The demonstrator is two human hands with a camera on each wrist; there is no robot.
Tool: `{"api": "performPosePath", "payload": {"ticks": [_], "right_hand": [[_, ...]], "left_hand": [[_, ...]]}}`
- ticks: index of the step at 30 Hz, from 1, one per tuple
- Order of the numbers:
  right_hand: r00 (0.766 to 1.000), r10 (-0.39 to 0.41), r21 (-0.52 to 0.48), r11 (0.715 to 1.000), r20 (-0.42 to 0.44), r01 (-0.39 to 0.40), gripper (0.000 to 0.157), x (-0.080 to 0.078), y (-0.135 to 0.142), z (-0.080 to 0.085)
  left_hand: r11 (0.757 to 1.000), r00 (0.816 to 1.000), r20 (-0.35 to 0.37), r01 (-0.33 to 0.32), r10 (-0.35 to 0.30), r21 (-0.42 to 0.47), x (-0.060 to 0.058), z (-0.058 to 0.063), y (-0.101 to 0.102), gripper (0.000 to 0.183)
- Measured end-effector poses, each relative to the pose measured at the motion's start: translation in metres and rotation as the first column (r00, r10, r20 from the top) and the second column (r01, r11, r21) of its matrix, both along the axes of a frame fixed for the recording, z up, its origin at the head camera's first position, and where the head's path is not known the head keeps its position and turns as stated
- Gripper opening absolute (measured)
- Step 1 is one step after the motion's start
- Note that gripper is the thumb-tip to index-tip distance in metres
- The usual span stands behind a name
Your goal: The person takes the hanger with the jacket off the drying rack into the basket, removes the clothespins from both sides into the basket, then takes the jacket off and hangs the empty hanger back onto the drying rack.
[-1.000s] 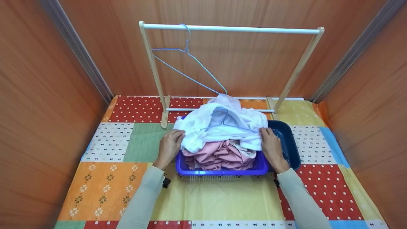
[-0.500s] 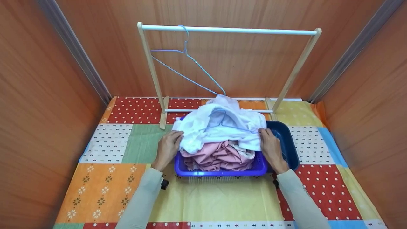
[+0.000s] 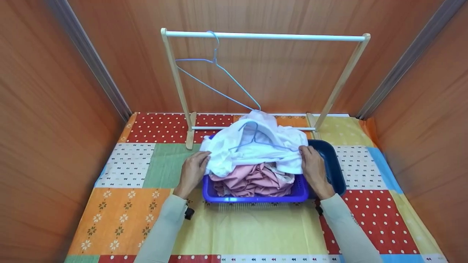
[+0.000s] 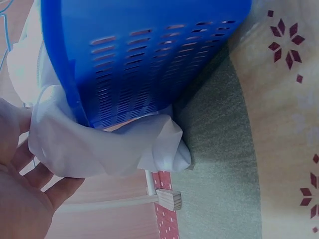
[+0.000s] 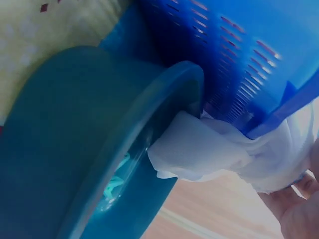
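A white garment (image 3: 221,151) lies spread over a purple-blue basket (image 3: 256,199), its lower part hanging past both sides. Inside its opening sits a thin blue wire hanger (image 3: 255,136), hook pointing to the back. My left hand (image 3: 192,171) pinches the garment's left edge; in the left wrist view, the fingers (image 4: 40,174) bend around the white cloth (image 4: 94,144). At the opposite edge, my right hand (image 3: 313,168) pinches the cloth near the hanger's right end. Below the garment, crumpled pink cloth (image 3: 248,180) fills the basket's front.
Behind the basket stands a rack with a white top rail (image 3: 274,36) and wooden legs. A second blue hanger (image 3: 234,82) hangs from its left end. A dark teal tub (image 3: 338,171) touches the basket's right; small green pieces (image 5: 114,184) lie inside it. Wood-grain panels surround the patterned cloth.
The hook of the hanger inside the garment has shifted slightly left and shows more clearly. Both hands keep their hold and have barely moved; the head view has shifted a little.
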State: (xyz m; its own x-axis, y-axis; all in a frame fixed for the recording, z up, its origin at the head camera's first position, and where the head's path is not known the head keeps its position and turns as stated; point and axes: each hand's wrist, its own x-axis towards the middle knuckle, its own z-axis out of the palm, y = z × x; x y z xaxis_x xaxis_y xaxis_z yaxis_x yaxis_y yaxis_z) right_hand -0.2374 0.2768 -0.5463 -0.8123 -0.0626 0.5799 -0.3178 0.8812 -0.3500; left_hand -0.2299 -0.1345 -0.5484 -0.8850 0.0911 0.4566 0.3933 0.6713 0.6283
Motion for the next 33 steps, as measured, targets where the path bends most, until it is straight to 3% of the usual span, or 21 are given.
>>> {"api": "performPosePath", "payload": {"ticks": [23, 33], "right_hand": [[0.991, 0.009, -0.046, 0.999, -0.131, -0.015, 0.010, 0.005, 0.021, 0.029], [0.998, -0.042, -0.078, 0.996, -0.044, 0.039, 0.016, 0.012, 0.039, 0.042]], "left_hand": [[0.999, 0.998, 0.058, 0.001, -0.004, 0.051, 0.004, -0.010, -0.006, 0.023], [0.999, 0.998, 0.068, 0.004, -0.006, 0.037, 0.005, -0.015, -0.006, 0.023]]}}
